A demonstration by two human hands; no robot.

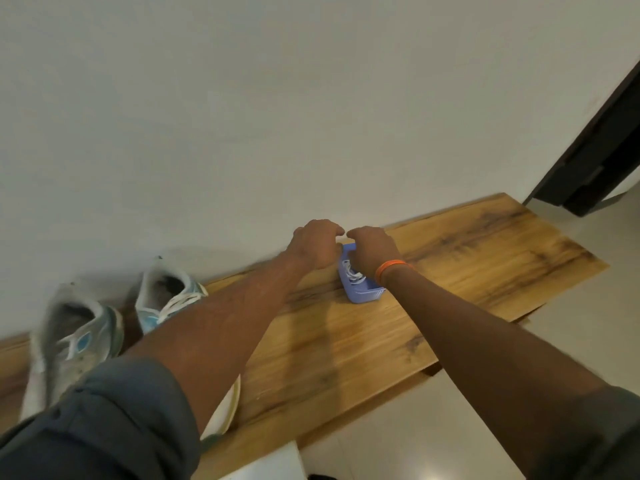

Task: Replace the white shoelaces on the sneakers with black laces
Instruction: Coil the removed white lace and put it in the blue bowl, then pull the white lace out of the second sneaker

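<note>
Two worn white and light-blue sneakers stand at the table's left: one [74, 344] nearer me, the other [166, 292] against the wall, with white laces showing on it. A small lilac plastic basket [363, 294] sits mid-table with white laces [355, 276] lying in it. My left hand [313, 245] and my right hand [372, 251] meet over the basket's far end, knuckles up and fingers curled downward. Their fingertips are hidden, so I cannot tell what they grip. An orange band circles my right wrist. No black laces are visible.
The wooden table [467, 258] runs along a white wall [311, 98]. A cream rounded object [231, 407] pokes out under my left forearm near the front edge. Pale floor tiles [398, 434] lie to the right, and a dark door frame [602, 140] stands at the far right.
</note>
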